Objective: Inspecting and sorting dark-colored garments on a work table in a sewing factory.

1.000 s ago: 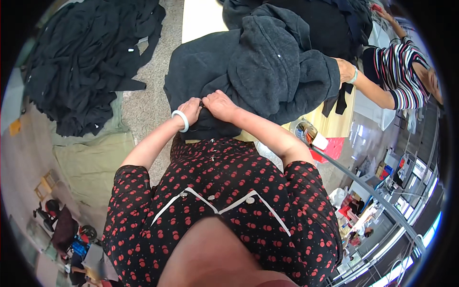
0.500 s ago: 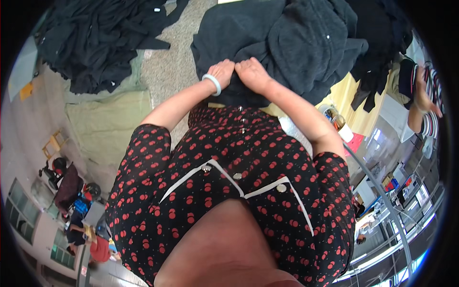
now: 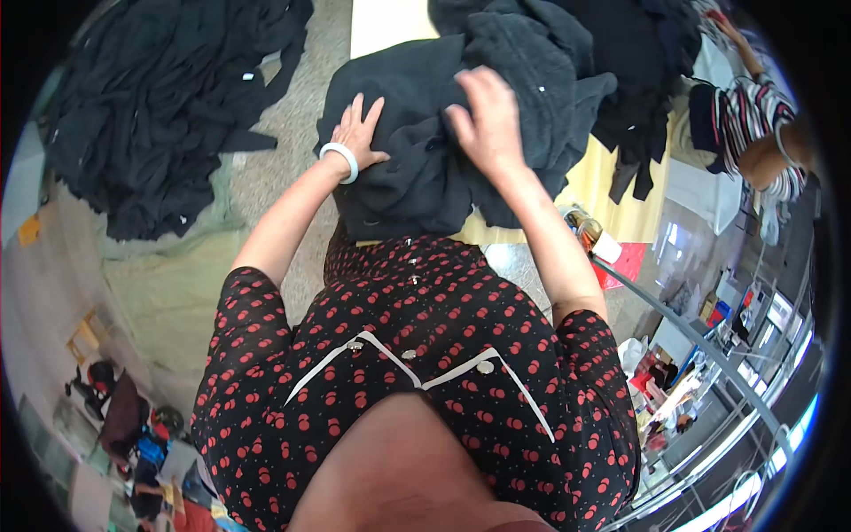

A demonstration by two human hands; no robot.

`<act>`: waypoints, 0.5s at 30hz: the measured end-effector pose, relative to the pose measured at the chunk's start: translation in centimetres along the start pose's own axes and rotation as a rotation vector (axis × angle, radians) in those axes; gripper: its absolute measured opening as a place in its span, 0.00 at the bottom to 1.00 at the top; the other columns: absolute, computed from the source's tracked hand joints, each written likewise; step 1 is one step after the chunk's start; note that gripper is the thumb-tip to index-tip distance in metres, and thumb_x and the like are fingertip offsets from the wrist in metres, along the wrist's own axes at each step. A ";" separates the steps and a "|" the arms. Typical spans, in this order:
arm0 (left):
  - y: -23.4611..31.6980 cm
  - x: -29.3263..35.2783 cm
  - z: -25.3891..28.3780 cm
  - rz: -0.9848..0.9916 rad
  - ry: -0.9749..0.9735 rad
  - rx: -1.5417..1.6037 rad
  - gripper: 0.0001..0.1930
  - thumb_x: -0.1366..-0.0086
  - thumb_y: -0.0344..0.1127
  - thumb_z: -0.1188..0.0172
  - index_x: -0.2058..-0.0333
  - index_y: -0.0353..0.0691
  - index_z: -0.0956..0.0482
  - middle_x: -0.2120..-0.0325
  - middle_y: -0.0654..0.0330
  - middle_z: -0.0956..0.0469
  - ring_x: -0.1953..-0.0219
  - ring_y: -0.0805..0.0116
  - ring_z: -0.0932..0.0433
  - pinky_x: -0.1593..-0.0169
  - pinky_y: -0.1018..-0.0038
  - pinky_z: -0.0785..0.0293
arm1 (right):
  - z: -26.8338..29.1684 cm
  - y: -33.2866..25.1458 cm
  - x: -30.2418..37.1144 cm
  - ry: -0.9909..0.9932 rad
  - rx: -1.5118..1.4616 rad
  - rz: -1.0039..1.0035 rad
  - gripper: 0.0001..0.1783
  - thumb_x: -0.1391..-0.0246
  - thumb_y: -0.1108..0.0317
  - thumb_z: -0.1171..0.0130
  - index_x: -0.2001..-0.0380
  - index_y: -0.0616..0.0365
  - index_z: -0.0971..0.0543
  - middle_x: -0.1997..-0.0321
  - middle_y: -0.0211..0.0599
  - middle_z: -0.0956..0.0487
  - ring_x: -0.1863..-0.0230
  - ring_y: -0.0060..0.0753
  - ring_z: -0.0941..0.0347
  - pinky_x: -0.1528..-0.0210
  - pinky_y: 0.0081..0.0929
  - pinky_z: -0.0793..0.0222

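In front of me a dark grey garment (image 3: 408, 75) lies bunched and partly folded at the near edge of a pale yellow table (image 3: 390, 25). My left hand (image 3: 356, 137) rests on its left part with the fingers spread; a pale bangle circles that wrist. Over the middle of the cloth is my right hand (image 3: 489, 124), fingers apart and a little blurred, holding nothing. Whether its palm touches the fabric I cannot tell. The garment's right side is heaped in loose folds, with a small white tag on it.
A big heap of dark garments (image 3: 168, 97) lies at the left on a greenish cloth (image 3: 177, 293). More black clothing (image 3: 634, 71) hangs over the table's right side. A cup-like container (image 3: 605, 248) stands near the right corner. At the far right another person in a striped top (image 3: 753, 111) is close by.
My hands were together, closed on the garment's near edge; now they are apart and opened over it. The near part of the cloth lies on the table. The view has shifted somewhat.
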State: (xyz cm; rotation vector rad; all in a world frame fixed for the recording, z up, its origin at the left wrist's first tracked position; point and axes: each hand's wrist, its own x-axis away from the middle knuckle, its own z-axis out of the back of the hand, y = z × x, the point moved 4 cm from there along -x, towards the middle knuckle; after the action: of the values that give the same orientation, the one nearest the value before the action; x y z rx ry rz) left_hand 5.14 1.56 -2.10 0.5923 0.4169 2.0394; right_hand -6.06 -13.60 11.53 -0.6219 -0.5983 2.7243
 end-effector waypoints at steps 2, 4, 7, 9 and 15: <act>0.5 -1.0 -1.6 0.024 -0.095 -0.210 0.42 0.61 0.33 0.32 0.45 0.51 0.45 0.45 0.46 0.49 0.46 0.47 0.43 0.49 0.62 0.36 | 3.6 2.5 -1.0 0.169 0.295 -0.134 0.36 0.63 0.65 0.37 0.49 0.59 0.39 0.46 0.55 0.41 0.44 0.55 0.45 0.43 0.40 0.49; 0.9 -2.4 -3.2 -0.017 -0.141 -0.210 0.36 0.61 0.29 0.35 0.50 0.49 0.39 0.51 0.49 0.42 0.51 0.49 0.38 0.54 0.62 0.32 | 4.9 6.3 -0.9 0.149 0.455 -0.354 0.46 0.64 0.60 0.35 0.44 0.59 0.47 0.41 0.59 0.49 0.41 0.57 0.52 0.42 0.44 0.52; 0.4 -2.3 -4.5 -0.137 0.031 -0.058 0.19 0.54 0.28 0.44 0.60 0.47 0.32 0.62 0.54 0.34 0.59 0.54 0.31 0.59 0.63 0.30 | 3.3 13.0 2.6 -0.188 0.160 -0.748 0.36 0.61 0.60 0.40 0.48 0.56 0.41 0.58 0.57 0.29 0.53 0.53 0.33 0.52 0.37 0.38; -1.0 -1.4 -1.5 -0.055 0.091 0.210 0.13 0.54 0.27 0.46 0.66 0.43 0.30 0.71 0.54 0.29 0.65 0.54 0.28 0.61 0.63 0.31 | 3.2 13.1 3.5 -0.190 0.171 -0.694 0.28 0.61 0.61 0.43 0.54 0.58 0.33 0.64 0.55 0.25 0.60 0.51 0.29 0.57 0.36 0.35; -7.2 0.9 12.7 0.218 0.321 1.409 0.11 0.54 0.22 0.50 0.68 0.35 0.29 0.75 0.65 0.30 0.71 0.77 0.31 0.66 0.81 0.35 | 9.8 14.7 4.5 0.364 -0.741 -1.053 0.23 0.61 0.68 0.40 0.60 0.68 0.29 0.60 0.42 0.26 0.60 0.36 0.30 0.57 0.29 0.34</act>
State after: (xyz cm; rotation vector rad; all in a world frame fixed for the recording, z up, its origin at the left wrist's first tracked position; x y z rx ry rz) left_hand 16.90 6.64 4.90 1.1234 2.1065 1.7644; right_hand -17.15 -28.02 11.35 -0.6579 -1.3550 1.3443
